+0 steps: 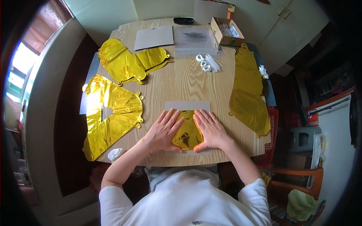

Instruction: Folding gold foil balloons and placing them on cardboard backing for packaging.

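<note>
A folded gold foil balloon lies on a light grey card near the front edge of the table. My left hand rests flat over the foil's left side, fingers stretched out and pointing away from me. Opposite it, my right hand lies flat on the right side, fingers also extended. Both palms partly cover the foil and the card. The foil between them looks smooth, with a few dark reflections.
Flat gold foil balloons lie at the left, far left and right. Behind are white ribbon rolls and straws, a grey card, clear plastic bags and a cardboard box. Crumpled white tissue sits front left.
</note>
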Available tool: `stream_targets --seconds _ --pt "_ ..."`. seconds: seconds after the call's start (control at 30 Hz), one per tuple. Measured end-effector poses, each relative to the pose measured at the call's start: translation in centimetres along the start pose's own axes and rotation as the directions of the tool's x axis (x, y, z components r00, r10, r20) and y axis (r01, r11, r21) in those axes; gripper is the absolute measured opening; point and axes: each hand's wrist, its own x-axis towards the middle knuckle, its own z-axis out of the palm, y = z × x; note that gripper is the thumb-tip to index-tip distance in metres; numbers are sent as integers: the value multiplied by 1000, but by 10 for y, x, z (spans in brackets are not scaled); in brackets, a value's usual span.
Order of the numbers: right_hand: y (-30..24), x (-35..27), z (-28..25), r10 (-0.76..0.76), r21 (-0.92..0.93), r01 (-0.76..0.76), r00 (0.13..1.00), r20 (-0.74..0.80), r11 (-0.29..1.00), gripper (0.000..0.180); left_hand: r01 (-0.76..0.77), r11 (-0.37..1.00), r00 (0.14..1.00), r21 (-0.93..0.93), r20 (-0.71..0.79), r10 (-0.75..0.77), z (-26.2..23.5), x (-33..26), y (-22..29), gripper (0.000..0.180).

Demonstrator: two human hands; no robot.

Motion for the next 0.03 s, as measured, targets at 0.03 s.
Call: stream_targets --seconds 0.03 --pt "-1 1 -4 8 -13 -8 1000 30 1000 125 6 1000 1000 9 15 -6 -1 -1 -1 116"
